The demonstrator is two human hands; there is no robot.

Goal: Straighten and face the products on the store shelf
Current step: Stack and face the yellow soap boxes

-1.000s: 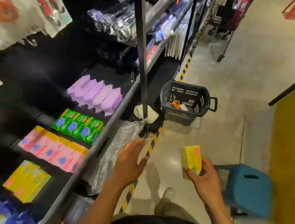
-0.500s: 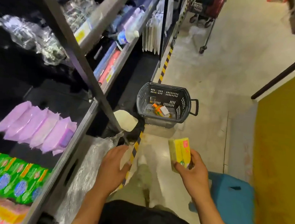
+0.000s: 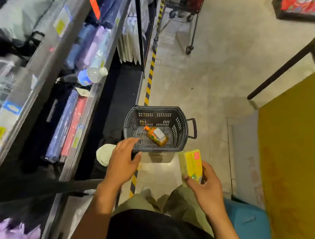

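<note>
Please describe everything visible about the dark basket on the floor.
The dark grey plastic shopping basket stands upright on the pale floor, beside the shelf base. Its walls and bottom have rows of small slots; a loop handle sticks out on one side. An orange pump bottle with white label lies inside. The left hand is above its near rim; contact is unclear.

Yellow packet (image 3: 191, 164), red patch near top corner, upright with slight tilt, lower end gripped in right hand (image 3: 206, 190), apart from shelf (image 3: 44, 59).
</note>
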